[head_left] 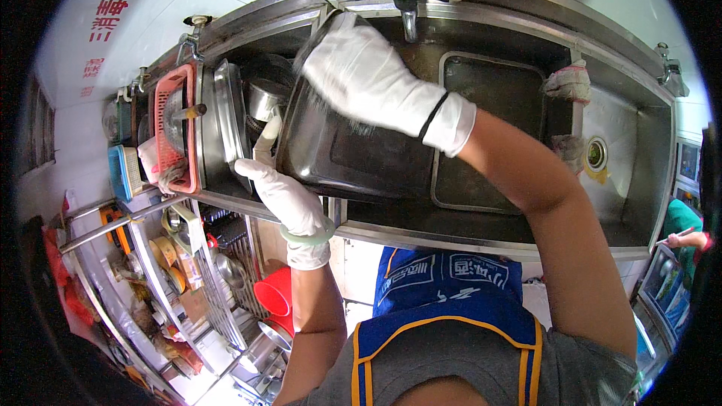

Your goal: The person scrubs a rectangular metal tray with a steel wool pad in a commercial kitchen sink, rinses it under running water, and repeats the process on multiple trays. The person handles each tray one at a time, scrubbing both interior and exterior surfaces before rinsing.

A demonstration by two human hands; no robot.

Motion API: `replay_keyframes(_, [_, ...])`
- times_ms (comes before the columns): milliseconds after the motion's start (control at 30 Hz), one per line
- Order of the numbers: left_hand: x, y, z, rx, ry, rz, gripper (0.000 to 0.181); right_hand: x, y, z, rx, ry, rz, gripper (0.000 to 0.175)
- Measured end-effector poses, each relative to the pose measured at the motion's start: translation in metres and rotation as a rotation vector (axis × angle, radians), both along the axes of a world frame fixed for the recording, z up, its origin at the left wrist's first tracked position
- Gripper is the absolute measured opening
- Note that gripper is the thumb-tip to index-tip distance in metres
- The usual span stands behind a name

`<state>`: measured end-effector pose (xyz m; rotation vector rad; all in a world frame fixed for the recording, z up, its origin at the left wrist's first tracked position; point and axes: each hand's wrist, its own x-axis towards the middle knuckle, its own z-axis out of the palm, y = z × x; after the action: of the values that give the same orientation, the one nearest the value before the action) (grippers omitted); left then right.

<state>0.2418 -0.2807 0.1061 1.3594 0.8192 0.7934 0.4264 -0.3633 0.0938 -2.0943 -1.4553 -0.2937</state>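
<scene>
A dark rectangular metal pan (361, 152) is tilted over the divider of a stainless steel sink. My left hand (287, 197), in a white glove with a pale green bangle at the wrist, holds the pan's lower left rim. At its upper left corner is my right hand (366, 73), gloved in white with a black band and slightly blurred; its fingers are curled, and a dark edge shows beside them. Whether it holds a scrubber is hidden. Another rectangular pan (491, 203) lies in the middle basin. Left of my hands stand a steel pot (268, 98) and a shiny steel tray (228, 113).
A chrome faucet (410, 17) juts over the middle basin. Crumpled cloths (568, 83) hang on the right divider, beside a basin with a drain (595, 153). A pink plastic basket (175, 129) stands at the left; below are wire shelves and a red bucket (274, 291). Another person's arm (691, 239) shows far right.
</scene>
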Motion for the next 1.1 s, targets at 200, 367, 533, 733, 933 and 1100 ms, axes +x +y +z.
replay_keyframes(200, [0.002, -0.002, 0.001, -0.053, -0.022, 0.005, 0.09, -0.031, -0.009, 0.013, 0.125, 0.172, 0.139, 0.023])
replay_keyframes(367, [-0.001, -0.001, -0.001, -0.03, -0.031, -0.025, 0.088, 0.016, 0.006, 0.004, 0.006, 0.112, -0.092, 0.03])
replay_keyframes(533, [0.001, 0.001, -0.002, -0.128, -0.119, -0.076, 0.083, -0.064, -0.008, -0.025, 0.359, 0.212, 0.317, 0.028])
replay_keyframes(733, [-0.005, 0.0, 0.004, -0.306, -0.161, -0.141, 0.069, -0.095, -0.038, -0.04, 0.386, 0.122, 0.302, 0.032])
replay_keyframes(933, [0.006, -0.002, 0.025, -0.321, -0.087, -0.059, 0.069, -0.09, -0.121, -0.122, -0.057, 0.508, 0.486, 0.018])
replay_keyframes(1100, [0.018, 0.005, 0.062, -0.293, 0.038, -0.065, 0.056, -0.036, -0.211, -0.228, -0.123, 0.753, -0.416, 0.041])
